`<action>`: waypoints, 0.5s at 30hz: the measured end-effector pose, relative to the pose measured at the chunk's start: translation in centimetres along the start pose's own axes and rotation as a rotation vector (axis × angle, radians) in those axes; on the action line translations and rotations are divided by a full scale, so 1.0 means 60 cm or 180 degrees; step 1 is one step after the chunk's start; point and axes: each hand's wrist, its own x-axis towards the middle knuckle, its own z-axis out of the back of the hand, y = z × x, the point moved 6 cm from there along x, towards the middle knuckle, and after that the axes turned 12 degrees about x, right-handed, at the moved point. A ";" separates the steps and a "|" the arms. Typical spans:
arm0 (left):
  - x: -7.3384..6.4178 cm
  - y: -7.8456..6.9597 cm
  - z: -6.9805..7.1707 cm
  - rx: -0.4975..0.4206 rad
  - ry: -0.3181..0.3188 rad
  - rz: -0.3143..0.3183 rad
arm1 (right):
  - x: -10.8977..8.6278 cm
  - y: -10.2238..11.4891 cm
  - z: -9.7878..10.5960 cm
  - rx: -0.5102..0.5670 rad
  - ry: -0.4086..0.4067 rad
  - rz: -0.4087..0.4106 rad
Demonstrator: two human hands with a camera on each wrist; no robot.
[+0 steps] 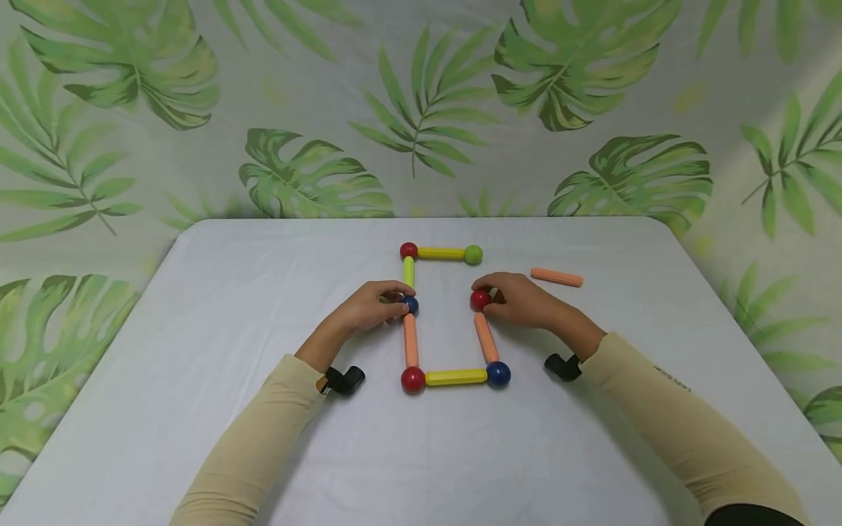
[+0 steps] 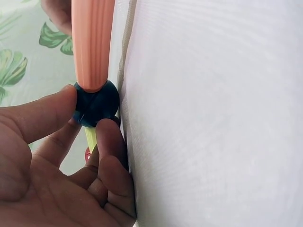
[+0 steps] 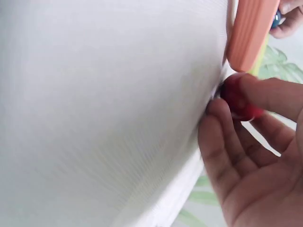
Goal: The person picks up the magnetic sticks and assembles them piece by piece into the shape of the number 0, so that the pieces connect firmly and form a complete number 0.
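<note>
My left hand (image 1: 373,305) pinches a blue ball (image 2: 97,103) between thumb and fingers. An orange rod (image 1: 411,340) and a yellow-green rod (image 1: 409,272) meet this ball from opposite sides. On the right, a red ball (image 1: 480,299) is held by my right hand (image 1: 520,299), its thumb and fingers around it. Close to that ball lies the end of a second orange rod (image 1: 486,337), tilted slightly; its other end meets another blue ball (image 1: 498,374). A yellow rod (image 1: 457,377) links that blue ball to a red ball (image 1: 413,380) at the near left corner.
At the far end, a yellow rod (image 1: 441,253) joins a red ball (image 1: 408,251) to a green ball (image 1: 473,254). A loose orange rod (image 1: 557,277) lies beyond my right hand. White cloth covers the table (image 1: 197,292); a leaf-patterned cloth (image 1: 316,175) hangs behind.
</note>
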 end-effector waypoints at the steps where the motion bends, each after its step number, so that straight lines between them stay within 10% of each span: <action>1: 0.000 0.001 0.000 0.0001 0.0002 0.0004 | 0.001 -0.002 -0.001 0.0051 -0.0005 -0.0065; 15: 0.002 0.003 0.000 -0.0038 -0.0007 0.0046 | 0.002 -0.003 -0.012 0.0033 0.0027 -0.0383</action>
